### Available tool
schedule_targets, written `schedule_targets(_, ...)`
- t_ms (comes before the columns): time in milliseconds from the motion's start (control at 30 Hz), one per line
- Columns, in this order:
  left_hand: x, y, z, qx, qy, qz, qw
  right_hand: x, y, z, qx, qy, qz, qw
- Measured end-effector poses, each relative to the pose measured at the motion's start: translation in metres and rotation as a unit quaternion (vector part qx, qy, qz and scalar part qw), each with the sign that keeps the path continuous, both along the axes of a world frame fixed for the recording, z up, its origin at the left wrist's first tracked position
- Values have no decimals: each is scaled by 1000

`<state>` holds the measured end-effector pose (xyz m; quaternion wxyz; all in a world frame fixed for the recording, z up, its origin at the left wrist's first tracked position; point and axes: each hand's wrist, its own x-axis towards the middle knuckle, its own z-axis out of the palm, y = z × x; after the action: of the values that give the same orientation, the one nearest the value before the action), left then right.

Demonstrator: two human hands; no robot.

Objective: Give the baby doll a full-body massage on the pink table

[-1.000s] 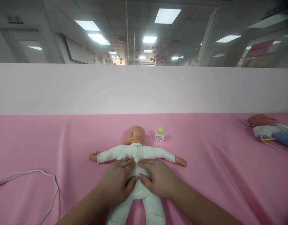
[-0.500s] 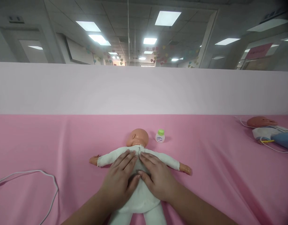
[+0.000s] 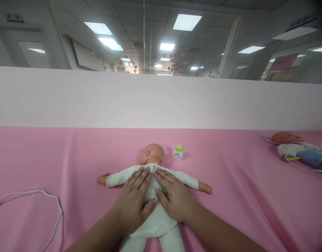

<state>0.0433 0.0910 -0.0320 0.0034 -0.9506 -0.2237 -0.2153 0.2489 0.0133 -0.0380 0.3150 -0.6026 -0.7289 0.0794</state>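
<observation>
A baby doll (image 3: 155,224) with a white cloth body lies face down, its arms spread to both sides and its head turned. My left hand (image 3: 134,199) rests flat on the left side of the doll's upper back, fingers stretched toward the shoulder. On the right side of the back lies my right hand (image 3: 175,196), also flat with its fingers extended. Both thumbs point inward near the middle of the back. Just beyond the doll's right shoulder stands a small clear bottle (image 3: 178,153) with a green cap.
Pink cloth (image 3: 79,157) covers the table. A white cable (image 3: 57,201) curves at the left. At the far right lies a second doll (image 3: 305,150) in white and blue clothing, with a white cord around it. A white panel (image 3: 161,101) runs along the back below glass.
The view has shifted slightly, so the doll and bottle sit a little further left. The right thumb has moved slightly apart from the left. Both hands remain on the doll's back.
</observation>
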Motion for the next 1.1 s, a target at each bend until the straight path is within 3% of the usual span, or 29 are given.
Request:
schedule_targets(267, 1, 6, -2, -59, 23, -4, 998, 1, 1, 5, -70, 3, 9, 998)
schedule_targets(433, 0, 8, -9, -40, -2, 13, 999, -1, 1, -1, -43, 3, -34, 998)
schedule_targets(567, 1, 9, -12, -70, 21, 52, 996, 1, 3, -4, -85, -11, -78, 993)
schedule_targets(833, 3, 11, -7, -141, 56, 55, 987, 3, 9, -1, -139, -22, -34, 989)
schedule_targets(967, -4, 13, -1, -123, -33, 95, 987, 6, 5, -1, -103, 10, -51, 993)
schedule_targets(1100, -14, 14, 20, -136, -97, 205, 964, 12, -2, 3, -14, 25, -88, 996)
